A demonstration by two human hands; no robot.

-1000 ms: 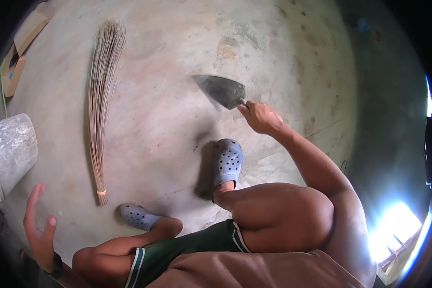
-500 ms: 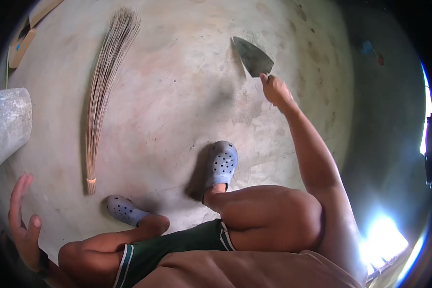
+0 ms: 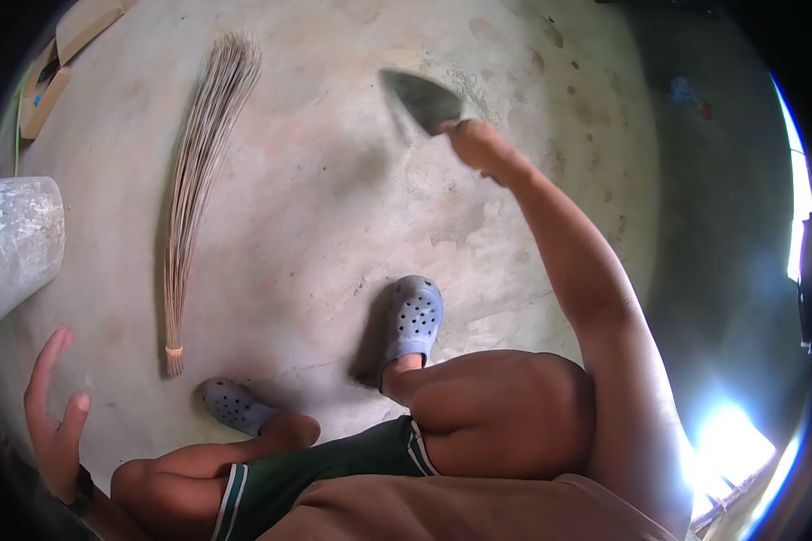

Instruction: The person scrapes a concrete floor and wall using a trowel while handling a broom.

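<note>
In the head view my right hand [image 3: 480, 147] grips the handle of a trowel [image 3: 424, 99], its pointed metal blade aimed to the upper left over the concrete floor [image 3: 307, 207]. The blade is slightly blurred, and I cannot tell whether it touches the floor. Beside it lies a patch of loose grit [image 3: 467, 83]. My left hand [image 3: 52, 419] is raised at the lower left, fingers and thumb apart, holding nothing. A stick broom [image 3: 194, 198] lies on the floor between the two hands, its bound end toward me.
At the left edge stands a worn whitish bucket [image 3: 23, 243], with an open cardboard box [image 3: 50, 95] beyond it. My feet in blue clogs [image 3: 415, 316] rest on the floor. A dark wall [image 3: 713, 243] runs along the right, and bright light enters at the lower right.
My right hand has swept the trowel to the left across the floor, and its blade has turned to point more leftward. My left hand stays nearly where it was.
</note>
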